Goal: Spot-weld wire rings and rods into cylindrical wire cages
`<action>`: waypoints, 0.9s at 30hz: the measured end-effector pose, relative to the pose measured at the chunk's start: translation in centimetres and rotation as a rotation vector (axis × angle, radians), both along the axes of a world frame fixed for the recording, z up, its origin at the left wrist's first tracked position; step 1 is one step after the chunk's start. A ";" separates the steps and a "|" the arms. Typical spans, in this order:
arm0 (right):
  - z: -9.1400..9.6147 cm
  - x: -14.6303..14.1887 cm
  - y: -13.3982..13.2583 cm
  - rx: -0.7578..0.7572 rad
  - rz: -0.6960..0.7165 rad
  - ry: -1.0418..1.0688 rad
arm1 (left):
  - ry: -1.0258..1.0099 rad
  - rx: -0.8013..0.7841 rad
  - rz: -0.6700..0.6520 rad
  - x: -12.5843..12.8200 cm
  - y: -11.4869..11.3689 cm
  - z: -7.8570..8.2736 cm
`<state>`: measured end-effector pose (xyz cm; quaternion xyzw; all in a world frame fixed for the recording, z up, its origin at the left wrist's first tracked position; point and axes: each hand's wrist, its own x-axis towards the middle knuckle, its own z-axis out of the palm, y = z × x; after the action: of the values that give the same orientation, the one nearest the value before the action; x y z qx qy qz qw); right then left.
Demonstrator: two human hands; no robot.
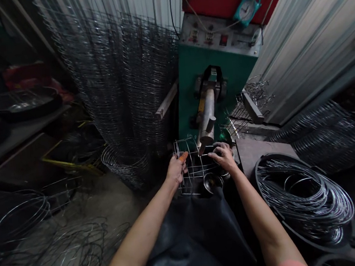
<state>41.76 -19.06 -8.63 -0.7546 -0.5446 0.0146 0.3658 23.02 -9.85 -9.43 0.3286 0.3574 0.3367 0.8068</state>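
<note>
My left hand is closed on the left side of a wire frame, a grid of thin bent metal rods. Something orange shows at its fingers; whether it is a finger cover or a held piece I cannot tell. On the right, my right hand pinches a thin wire at the frame's far edge. Between the hands, the tip of a spot welder's arm comes down at the frame's wires. Just below sits a small round metal bowl, its contents too dark to make out.
The green welder cabinet stands ahead with a teal clock on top. Tall stacks of wire rings rise at the left. A tub rim surrounds coiled wire rings at the right. Loose wire lies on the floor.
</note>
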 end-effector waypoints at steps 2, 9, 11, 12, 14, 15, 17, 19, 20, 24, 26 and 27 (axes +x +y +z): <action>0.0 0.0 0.1 -0.003 0.004 0.002 | 0.010 -0.010 0.003 0.0 0.1 0.2; 0.1 -0.1 0.0 -0.060 0.001 0.049 | 0.026 -0.022 -0.034 0.1 0.4 0.2; 0.2 -0.2 -0.1 -0.068 -0.006 0.059 | 0.031 -0.020 -0.047 0.0 0.6 0.3; 0.4 -0.3 -0.2 -0.068 -0.014 0.060 | 0.032 -0.018 -0.053 0.0 0.6 0.4; 0.6 -0.3 -0.3 -0.065 -0.023 0.065 | 0.032 -0.011 -0.059 0.0 0.7 0.5; 0.6 -0.3 -0.3 -0.064 -0.023 0.069 | 0.031 -0.008 -0.061 0.0 0.7 0.6; 0.7 -0.2 -0.4 -0.064 -0.019 0.073 | 0.032 -0.003 -0.066 0.0 0.8 0.6; 0.6 -0.2 -0.3 -0.067 -0.027 0.079 | 0.033 -0.001 -0.074 0.0 0.8 0.5; 0.5 -0.2 -0.3 -0.072 -0.032 0.082 | 0.035 0.000 -0.078 0.0 0.8 0.5; 0.3 -0.3 -0.3 -0.102 -0.066 0.086 | 0.045 0.008 -0.084 0.0 0.8 0.2; 0.3 -0.4 -0.3 -0.120 -0.080 0.091 | 0.046 0.013 -0.086 0.0 0.9 0.1; 0.4 -0.4 -0.3 -0.127 -0.082 0.094 | 0.048 0.015 -0.088 0.1 1.0 0.1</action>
<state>41.33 -19.37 -8.24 -0.7964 -0.4934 0.0698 0.3426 23.08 -8.89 -9.36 0.3582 0.3590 0.2957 0.8096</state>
